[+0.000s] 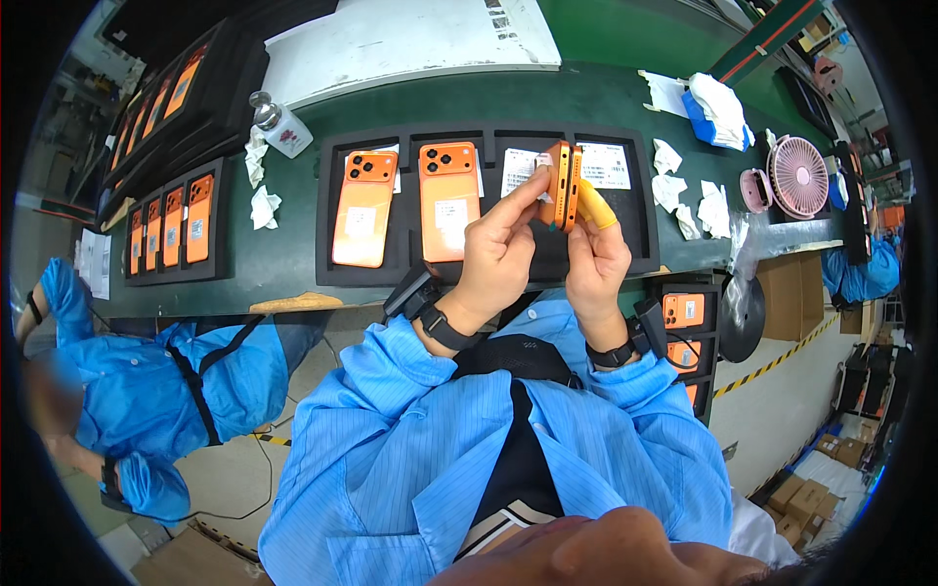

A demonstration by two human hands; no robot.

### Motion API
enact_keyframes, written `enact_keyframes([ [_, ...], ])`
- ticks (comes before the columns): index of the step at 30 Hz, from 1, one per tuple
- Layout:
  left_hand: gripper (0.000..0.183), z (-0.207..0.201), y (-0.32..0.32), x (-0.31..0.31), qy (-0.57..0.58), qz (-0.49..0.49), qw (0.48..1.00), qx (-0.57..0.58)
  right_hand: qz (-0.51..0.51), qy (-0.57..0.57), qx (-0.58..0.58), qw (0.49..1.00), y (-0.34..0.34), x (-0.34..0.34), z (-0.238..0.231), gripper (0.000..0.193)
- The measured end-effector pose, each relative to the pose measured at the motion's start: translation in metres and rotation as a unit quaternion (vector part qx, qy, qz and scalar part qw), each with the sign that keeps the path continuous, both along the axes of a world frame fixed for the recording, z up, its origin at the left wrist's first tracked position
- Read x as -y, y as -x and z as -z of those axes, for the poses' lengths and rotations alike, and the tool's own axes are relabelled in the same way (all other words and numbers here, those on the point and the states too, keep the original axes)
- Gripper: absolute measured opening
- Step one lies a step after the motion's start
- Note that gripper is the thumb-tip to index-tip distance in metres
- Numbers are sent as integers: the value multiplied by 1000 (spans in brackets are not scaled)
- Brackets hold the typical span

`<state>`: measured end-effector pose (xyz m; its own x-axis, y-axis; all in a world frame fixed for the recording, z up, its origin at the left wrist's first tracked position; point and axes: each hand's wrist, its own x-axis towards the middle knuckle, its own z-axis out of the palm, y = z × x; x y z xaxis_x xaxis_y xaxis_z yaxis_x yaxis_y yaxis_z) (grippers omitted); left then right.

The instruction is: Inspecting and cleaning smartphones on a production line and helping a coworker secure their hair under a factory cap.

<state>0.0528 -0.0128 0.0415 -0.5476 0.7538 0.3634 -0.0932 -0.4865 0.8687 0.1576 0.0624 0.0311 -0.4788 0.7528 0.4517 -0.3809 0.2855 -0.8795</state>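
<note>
Above the black foam tray (401,276), my left hand (498,244) and my right hand (599,256) grip orange smartphones (563,190). They are seen edge-on; two orange edges stand side by side, so there seem to be two phones back to back. A yellow finger cot (596,205) covers one finger of my right hand. A small scrap of white shows by my left fingertips. Two more orange phones, one (364,210) at the far left and another (449,205) beside it, lie back up in the tray with white labels on them. White printed papers (603,166) lie in the right compartments.
Crumpled white wipes (713,210) and a pink fan (798,176) are to the right. A pump bottle (280,127) stands left of the tray. More phone trays (176,225) are at the left. A co-worker in blue (166,381) is at lower left.
</note>
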Motion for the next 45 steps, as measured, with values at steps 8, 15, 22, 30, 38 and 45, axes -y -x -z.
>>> enact_keyframes([
  [8, 47, -11, 0, 5, 16, 0, 1000, 14, -16, 112, 0, 994, -3, -3, -23, 35],
  [15, 30, -19, 3, 12, 105, -2, 988, 116, -21, 130, 13, 991, -2, 14, -27, 39],
  [22, 15, -22, 5, 20, 173, 37, 952, 251, 24, 47, 85, 995, -4, 37, -20, 31],
  [30, 22, -8, -1, 17, 154, 46, 945, 286, 10, 183, 49, 982, 0, 35, 6, 46],
  [38, 31, -15, -5, -21, 91, 42, 975, 199, 14, 329, -93, 940, 11, 0, -9, 65],
  [45, 41, -7, 8, -65, 67, -22, 994, 86, 50, 329, -108, 937, 31, -47, -20, 66],
])
